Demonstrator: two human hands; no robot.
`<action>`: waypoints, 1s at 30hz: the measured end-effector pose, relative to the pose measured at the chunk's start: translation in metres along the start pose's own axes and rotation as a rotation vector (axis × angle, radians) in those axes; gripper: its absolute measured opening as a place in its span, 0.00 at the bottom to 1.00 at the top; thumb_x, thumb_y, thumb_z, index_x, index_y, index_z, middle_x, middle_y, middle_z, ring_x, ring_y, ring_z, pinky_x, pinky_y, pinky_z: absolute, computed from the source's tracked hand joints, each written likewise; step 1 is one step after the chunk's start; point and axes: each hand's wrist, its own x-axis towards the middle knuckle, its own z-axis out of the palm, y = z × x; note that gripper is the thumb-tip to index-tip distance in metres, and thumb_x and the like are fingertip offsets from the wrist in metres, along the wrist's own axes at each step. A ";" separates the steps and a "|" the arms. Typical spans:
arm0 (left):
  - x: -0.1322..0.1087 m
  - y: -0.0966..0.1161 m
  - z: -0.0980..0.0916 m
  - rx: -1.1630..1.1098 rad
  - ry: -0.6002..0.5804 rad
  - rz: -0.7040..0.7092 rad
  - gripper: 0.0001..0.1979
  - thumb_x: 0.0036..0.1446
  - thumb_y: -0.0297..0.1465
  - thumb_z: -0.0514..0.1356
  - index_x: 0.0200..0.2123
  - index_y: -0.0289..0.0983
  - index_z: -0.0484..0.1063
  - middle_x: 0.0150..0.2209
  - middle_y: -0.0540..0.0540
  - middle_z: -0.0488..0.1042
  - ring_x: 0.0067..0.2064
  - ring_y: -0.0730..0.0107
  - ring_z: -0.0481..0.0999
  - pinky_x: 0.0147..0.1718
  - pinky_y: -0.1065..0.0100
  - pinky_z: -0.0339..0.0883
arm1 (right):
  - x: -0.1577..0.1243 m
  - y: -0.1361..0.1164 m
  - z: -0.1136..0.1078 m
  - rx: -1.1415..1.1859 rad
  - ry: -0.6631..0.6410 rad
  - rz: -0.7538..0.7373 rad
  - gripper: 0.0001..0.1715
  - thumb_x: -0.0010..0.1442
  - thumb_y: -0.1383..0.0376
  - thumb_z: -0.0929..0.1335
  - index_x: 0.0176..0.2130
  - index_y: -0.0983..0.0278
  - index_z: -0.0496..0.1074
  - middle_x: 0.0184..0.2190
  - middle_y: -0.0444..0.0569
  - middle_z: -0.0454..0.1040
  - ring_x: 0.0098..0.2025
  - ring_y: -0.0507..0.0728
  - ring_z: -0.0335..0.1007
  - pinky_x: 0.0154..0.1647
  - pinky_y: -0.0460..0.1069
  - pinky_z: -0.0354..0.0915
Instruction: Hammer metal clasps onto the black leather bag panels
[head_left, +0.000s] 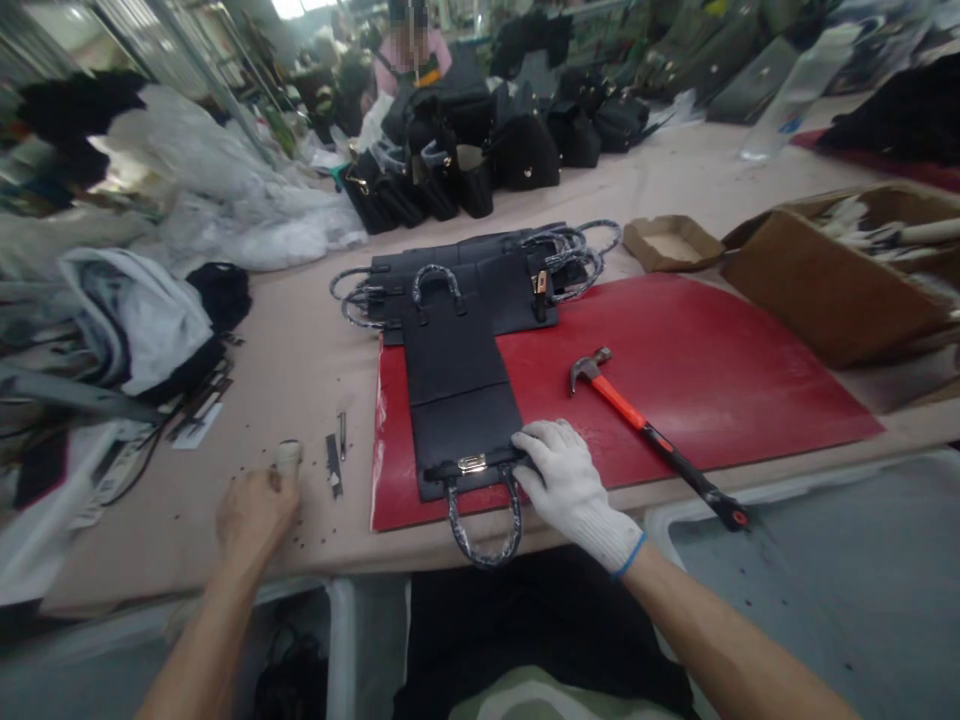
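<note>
Gloved right grip (pixel 566 480) lies open, pressing the near end of the black bag panel (pixel 461 400), whose long axis runs straight away; bare left grip (pixel 255 510) is closed around a pale knob (pixel 288 456), leftward on the tabletop (pixel 300 330).

The beige table (pixel 300 360) carries a red mat (pixel 712 370) at its front edge. Left of the mat lie two metal punches (pixel 335 462) and a pale handle (pixel 289 455). To the right sit a cardboard box (pixel 825 290) and a tray (pixel 671 242). Black bags (pixel 450 170) stand further back.
</note>
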 end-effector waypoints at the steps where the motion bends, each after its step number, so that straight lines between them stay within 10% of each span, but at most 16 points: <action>1: -0.006 0.013 0.000 -0.014 0.056 0.037 0.20 0.59 0.41 0.53 0.37 0.31 0.77 0.39 0.27 0.78 0.46 0.35 0.78 0.45 0.44 0.71 | 0.003 -0.001 -0.002 -0.020 -0.027 0.000 0.18 0.62 0.67 0.71 0.52 0.64 0.77 0.52 0.55 0.75 0.54 0.65 0.68 0.66 0.63 0.58; 8: -0.071 0.139 0.004 -0.420 0.011 0.627 0.10 0.69 0.34 0.56 0.43 0.37 0.75 0.43 0.41 0.78 0.46 0.58 0.78 0.49 0.59 0.71 | 0.040 -0.014 -0.023 -0.279 -0.310 -0.148 0.12 0.65 0.66 0.71 0.49 0.62 0.78 0.47 0.53 0.75 0.48 0.63 0.67 0.51 0.57 0.62; 13: -0.099 0.193 0.000 -0.148 -0.146 0.858 0.04 0.65 0.32 0.64 0.39 0.37 0.74 0.41 0.43 0.75 0.44 0.56 0.73 0.44 0.59 0.70 | 0.057 -0.026 -0.030 -0.486 -0.503 -0.428 0.08 0.67 0.72 0.66 0.43 0.63 0.75 0.38 0.52 0.74 0.39 0.62 0.68 0.38 0.55 0.58; 24: -0.100 0.196 -0.009 0.139 -0.119 1.086 0.13 0.59 0.16 0.53 0.44 0.33 0.70 0.40 0.39 0.72 0.41 0.55 0.72 0.39 0.59 0.70 | 0.056 -0.026 -0.014 -0.446 -0.492 -0.482 0.09 0.66 0.73 0.65 0.42 0.65 0.74 0.38 0.54 0.73 0.37 0.61 0.68 0.36 0.54 0.57; 30: -0.082 0.160 0.012 -0.347 -0.093 1.167 0.16 0.61 0.14 0.49 0.38 0.35 0.74 0.41 0.40 0.77 0.44 0.62 0.78 0.44 0.64 0.76 | 0.047 0.002 -0.010 -0.299 -0.467 -0.473 0.09 0.63 0.72 0.66 0.37 0.63 0.76 0.40 0.53 0.74 0.39 0.60 0.64 0.38 0.53 0.56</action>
